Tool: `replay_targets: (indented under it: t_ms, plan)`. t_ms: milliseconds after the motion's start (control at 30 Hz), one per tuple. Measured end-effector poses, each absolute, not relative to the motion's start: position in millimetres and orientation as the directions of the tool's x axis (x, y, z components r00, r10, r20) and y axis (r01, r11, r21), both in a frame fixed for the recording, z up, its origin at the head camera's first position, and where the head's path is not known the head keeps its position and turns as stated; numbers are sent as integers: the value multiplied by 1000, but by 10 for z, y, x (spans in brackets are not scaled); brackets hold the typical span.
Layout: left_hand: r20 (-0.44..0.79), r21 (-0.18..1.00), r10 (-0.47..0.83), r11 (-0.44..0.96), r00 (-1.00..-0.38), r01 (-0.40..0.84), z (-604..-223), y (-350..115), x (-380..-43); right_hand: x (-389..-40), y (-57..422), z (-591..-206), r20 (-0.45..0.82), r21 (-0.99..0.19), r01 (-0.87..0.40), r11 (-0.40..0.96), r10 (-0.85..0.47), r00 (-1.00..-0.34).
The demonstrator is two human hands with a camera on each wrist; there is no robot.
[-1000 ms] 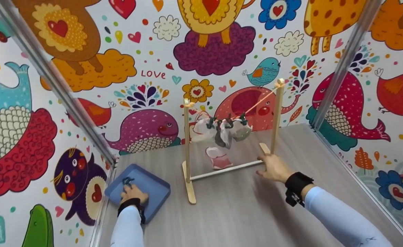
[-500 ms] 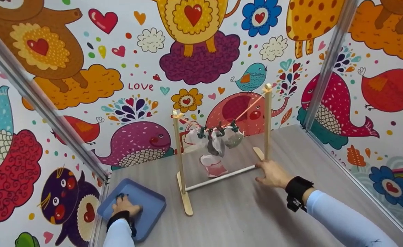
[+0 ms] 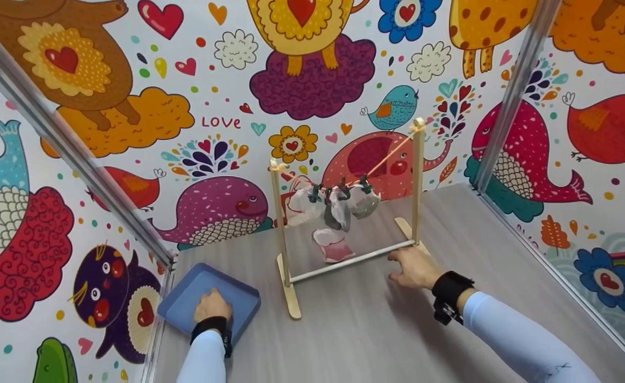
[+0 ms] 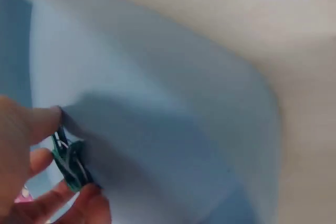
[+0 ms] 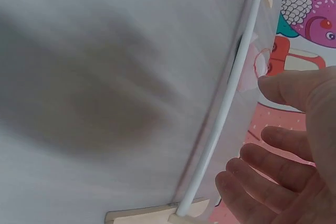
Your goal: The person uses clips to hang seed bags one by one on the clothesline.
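My left hand (image 3: 214,306) is over the blue tray (image 3: 184,300), pinching a small dark green clothespin (image 4: 72,165) between thumb and fingertips, as the left wrist view shows. In the head view the hand hides that clothespin. My right hand (image 3: 418,267), fingers loosely bent and holding nothing, hovers beside the right foot of a miniature wooden clothes rack (image 3: 418,191). Several tiny garments (image 3: 338,210) hang from its sagging orange string (image 3: 389,157), held by dark green clothespins (image 3: 366,185). A pink and white doll garment (image 3: 334,247) lies behind the rack's white bottom rod (image 3: 355,260).
Patterned panels (image 3: 227,80) with metal corner strips (image 3: 515,101) enclose the grey wood-look table (image 3: 344,330) at the back and sides. The tray stands against the left panel, and the rack's left foot (image 3: 291,303) lies just to the tray's right.
My left hand has picked up the clothespin from the tray and drawn back slightly to the right. My right hand has stayed by the rack's right foot. The head view has shifted.
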State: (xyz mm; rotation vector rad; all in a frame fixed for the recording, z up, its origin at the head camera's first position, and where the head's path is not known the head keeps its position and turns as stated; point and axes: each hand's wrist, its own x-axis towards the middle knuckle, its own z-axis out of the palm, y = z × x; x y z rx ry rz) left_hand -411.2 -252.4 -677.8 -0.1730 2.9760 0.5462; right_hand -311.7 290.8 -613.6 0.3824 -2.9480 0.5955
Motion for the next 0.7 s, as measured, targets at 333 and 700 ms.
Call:
replay_targets:
  t_ms: [333,700]
  plan:
    - [-201,476,-128,854,-971,-212,-6633,-2370,-3949,-3065,2892,-6055,154,-377,-290,880,-250,-956]
    - [-53,700,115,713,-992,45,-6002,-1726,-3713,-2974,2783,-5844,220,-462,-347,816,-274,-936]
